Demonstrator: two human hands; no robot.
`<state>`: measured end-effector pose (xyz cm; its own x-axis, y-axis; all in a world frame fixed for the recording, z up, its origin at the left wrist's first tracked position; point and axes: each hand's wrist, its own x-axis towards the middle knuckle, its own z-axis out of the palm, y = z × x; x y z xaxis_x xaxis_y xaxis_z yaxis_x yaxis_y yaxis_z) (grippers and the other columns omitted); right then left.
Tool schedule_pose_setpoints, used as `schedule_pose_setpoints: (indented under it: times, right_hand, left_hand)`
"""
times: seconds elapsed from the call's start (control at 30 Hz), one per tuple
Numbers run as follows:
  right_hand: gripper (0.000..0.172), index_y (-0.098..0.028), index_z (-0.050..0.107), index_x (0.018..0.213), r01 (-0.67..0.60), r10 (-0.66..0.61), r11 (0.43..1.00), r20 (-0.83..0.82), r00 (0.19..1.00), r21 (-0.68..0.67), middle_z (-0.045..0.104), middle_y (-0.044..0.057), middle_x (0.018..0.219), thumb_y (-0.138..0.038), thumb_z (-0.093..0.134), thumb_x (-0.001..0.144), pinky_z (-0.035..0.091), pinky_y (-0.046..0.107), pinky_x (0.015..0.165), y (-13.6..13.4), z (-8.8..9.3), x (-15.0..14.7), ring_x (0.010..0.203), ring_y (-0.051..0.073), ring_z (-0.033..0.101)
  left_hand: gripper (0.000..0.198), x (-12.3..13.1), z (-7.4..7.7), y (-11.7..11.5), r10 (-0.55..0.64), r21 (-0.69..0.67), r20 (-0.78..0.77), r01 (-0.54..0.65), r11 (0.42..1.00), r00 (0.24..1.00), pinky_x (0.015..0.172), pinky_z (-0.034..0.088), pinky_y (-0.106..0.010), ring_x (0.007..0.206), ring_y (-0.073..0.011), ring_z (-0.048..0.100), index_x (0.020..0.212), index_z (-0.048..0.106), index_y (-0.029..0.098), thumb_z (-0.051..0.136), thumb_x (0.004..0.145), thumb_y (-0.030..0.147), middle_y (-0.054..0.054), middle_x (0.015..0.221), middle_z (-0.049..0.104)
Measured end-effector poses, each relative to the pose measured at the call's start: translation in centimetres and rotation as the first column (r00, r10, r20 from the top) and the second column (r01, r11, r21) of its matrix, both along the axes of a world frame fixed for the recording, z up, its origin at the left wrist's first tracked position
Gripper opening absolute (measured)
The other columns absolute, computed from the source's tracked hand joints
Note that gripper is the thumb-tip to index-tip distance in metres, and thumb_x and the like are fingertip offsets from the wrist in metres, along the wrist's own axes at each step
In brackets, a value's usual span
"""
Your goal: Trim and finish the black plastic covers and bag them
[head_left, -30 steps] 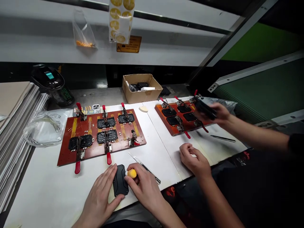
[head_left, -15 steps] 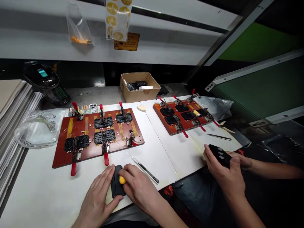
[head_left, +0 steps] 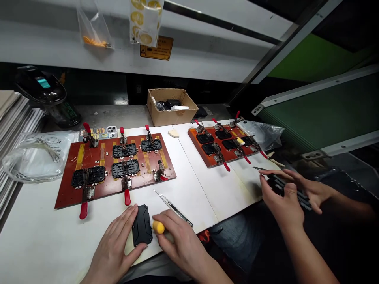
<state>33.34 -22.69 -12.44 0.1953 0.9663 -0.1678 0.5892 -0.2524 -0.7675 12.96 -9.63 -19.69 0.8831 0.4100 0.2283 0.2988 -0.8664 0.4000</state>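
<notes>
A black rectangular part lies on the white work surface at the near edge. My left hand rests along its left side, fingers stretched out, thumb at its lower edge. Just right of the part, my right hand is closed round a small yellow-tipped tool; the rest of the tool is hidden. A thin knife-like tool lies beyond my right hand. Farther off is a red-brown fixture board with black parts under red-handled clamps.
Another clamp board stands to the right. A cardboard box is at the back. Plastic bags and stacked sheets are on the left. A co-worker's hands hold a black object at the right.
My right hand has moved slightly right with the yellow-tipped tool, off the black part, which now shows more fully. The co-worker's hands have shifted around the black object. The view has shifted slightly.
</notes>
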Motion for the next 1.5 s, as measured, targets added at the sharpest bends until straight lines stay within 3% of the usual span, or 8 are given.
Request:
schedule_pose_setpoints:
  times: [0.17,0.33,0.5,0.87,0.97,1.07,1.37,1.5]
  right_hand:
    - [0.042,-0.021,0.058,0.128,-0.038,0.041,0.999,0.086,0.995,-0.032,0.06,0.006,0.117,-0.008,0.055,0.088,0.051,0.032,0.094,2.4,-1.1,-1.4,0.104,0.02,0.059]
    - [0.033,-0.023,0.064,0.114,-0.225,0.23,0.963,0.022,0.973,-0.149,0.061,0.002,0.106,-0.011,0.06,0.083,0.05,0.027,0.085,0.7,0.6,0.0,0.098,0.019,0.061]
    - [0.025,-0.025,0.062,0.113,-0.069,0.068,0.994,-0.015,0.998,-0.087,0.059,0.001,0.106,-0.015,0.058,0.091,0.049,0.026,0.087,-0.5,0.2,1.0,0.096,0.016,0.06]
    - [0.018,-0.022,0.061,0.113,0.025,-0.027,1.0,0.16,0.987,0.015,0.06,0.004,0.108,-0.017,0.059,0.096,0.051,0.033,0.087,4.2,-2.4,-0.5,0.097,0.021,0.061]
    - [0.031,-0.023,0.057,0.125,0.157,-0.162,0.987,0.227,0.96,0.04,0.059,0.006,0.114,-0.012,0.055,0.096,0.052,0.036,0.087,3.8,-2.6,0.0,0.1,0.023,0.061]
    - [0.03,-0.026,0.055,0.127,0.291,-0.301,0.947,0.066,0.951,0.136,0.059,0.004,0.112,-0.017,0.053,0.099,0.052,0.032,0.086,2.9,-2.8,-0.1,0.096,0.018,0.062]
    - [0.03,-0.023,0.063,0.116,0.149,-0.15,0.989,0.03,0.988,0.012,0.061,0.005,0.106,-0.01,0.057,0.089,0.052,0.03,0.083,0.8,-1.9,-2.2,0.092,0.019,0.063]
    - [0.011,-0.021,0.065,0.09,0.116,-0.122,0.987,-0.041,0.992,-0.112,0.061,0.0,0.091,-0.012,0.062,0.085,0.048,0.023,0.068,-0.6,-0.4,-1.6,0.078,0.014,0.062]
  left_hand:
    - [0.078,0.1,0.0,0.0,0.005,-0.016,0.003,-0.005,1.0,1.0,0.112,0.049,-0.042,0.146,-0.0273,0.042,0.159,0.026,0.013,0.062,0.097,0.042,-0.011,0.16,0.043]
    - [0.079,0.2,0.2,0.1,0.009,-0.025,-0.001,-0.009,1.0,1.0,0.111,0.051,-0.042,0.144,-0.0274,0.044,0.159,0.027,0.014,0.064,0.095,0.042,-0.011,0.159,0.045]
    - [0.079,0.2,0.4,0.1,0.008,-0.028,-0.014,-0.008,1.0,1.0,0.11,0.052,-0.041,0.144,-0.0281,0.045,0.159,0.025,0.015,0.063,0.096,0.043,-0.012,0.158,0.045]
    - [0.077,0.1,0.2,0.2,-0.026,0.088,-0.02,0.027,0.996,0.999,0.106,0.057,-0.041,0.142,-0.0286,0.049,0.157,0.03,0.01,0.062,0.096,0.044,-0.014,0.157,0.047]
    - [0.078,0.3,-0.1,0.3,-0.01,0.096,-0.007,0.01,0.995,1.0,0.105,0.058,-0.039,0.141,-0.0282,0.051,0.157,0.03,0.011,0.062,0.095,0.044,-0.014,0.156,0.047]
    - [0.078,0.4,0.0,0.3,-0.011,0.094,0.0,0.011,0.996,1.0,0.104,0.058,-0.038,0.14,-0.0276,0.052,0.158,0.029,0.011,0.062,0.095,0.045,-0.013,0.156,0.048]
    - [0.079,0.2,0.1,0.1,0.017,0.016,0.0,-0.017,1.0,1.0,0.105,0.057,-0.039,0.141,-0.0284,0.05,0.16,0.026,0.016,0.062,0.096,0.046,-0.012,0.157,0.047]
    - [0.08,0.1,-0.1,0.1,0.013,0.027,0.015,-0.014,1.0,1.0,0.105,0.058,-0.039,0.141,-0.0283,0.051,0.159,0.026,0.016,0.062,0.095,0.046,-0.012,0.157,0.047]
